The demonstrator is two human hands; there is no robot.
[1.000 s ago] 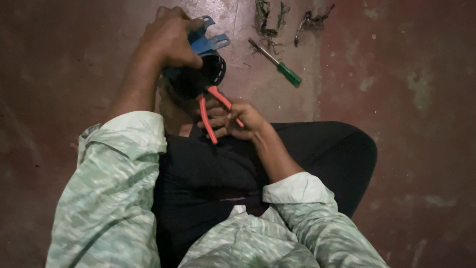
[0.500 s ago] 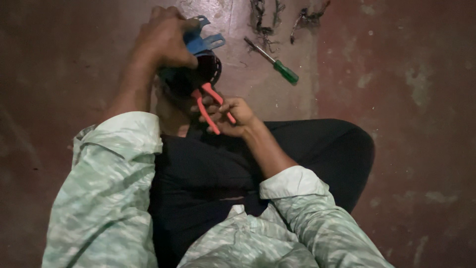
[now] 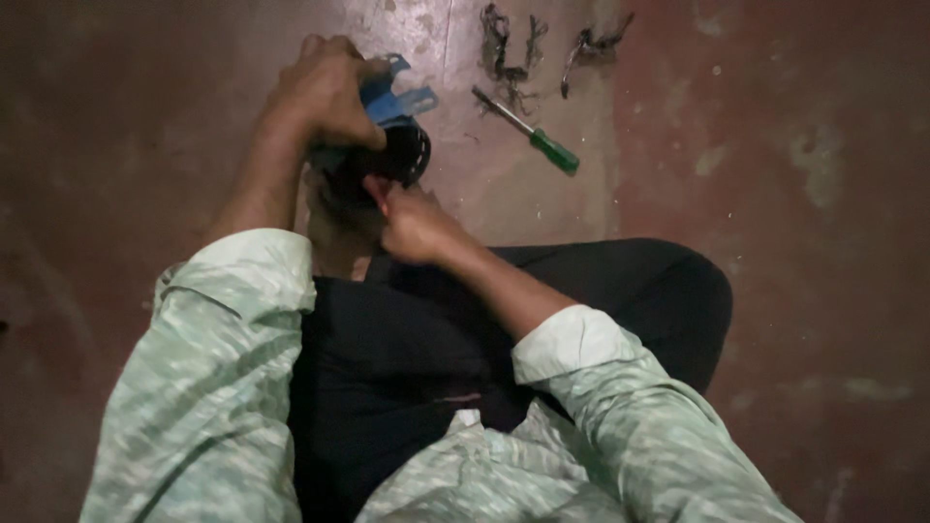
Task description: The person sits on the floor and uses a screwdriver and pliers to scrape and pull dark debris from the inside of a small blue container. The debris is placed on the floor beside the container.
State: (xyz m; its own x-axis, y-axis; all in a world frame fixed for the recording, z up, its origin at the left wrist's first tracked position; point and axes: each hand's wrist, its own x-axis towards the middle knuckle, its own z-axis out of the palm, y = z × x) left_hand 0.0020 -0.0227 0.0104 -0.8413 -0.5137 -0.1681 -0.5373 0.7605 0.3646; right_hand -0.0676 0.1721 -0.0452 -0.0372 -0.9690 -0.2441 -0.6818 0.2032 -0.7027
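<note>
My left hand (image 3: 325, 92) grips a black round part (image 3: 402, 155) with a blue bracket (image 3: 397, 97) on top, pressing it to the floor. My right hand (image 3: 412, 223) is closed just below the black part, its fingertips against the rim. Only a sliver of the red-handled pliers (image 3: 373, 186) shows at those fingertips; the rest is hidden under the hand.
A green-handled screwdriver (image 3: 538, 140) lies on the floor to the right of the black part. Several dark twisted wire scraps (image 3: 509, 44) lie beyond it. My bent knee in dark trousers (image 3: 639, 291) fills the middle right. The floor (image 3: 775, 194) is worn red-brown concrete.
My right hand has pushed forward to the black part, and the red pliers handles, plainly seen before, are now almost fully covered. My left hand holds the part as before.
</note>
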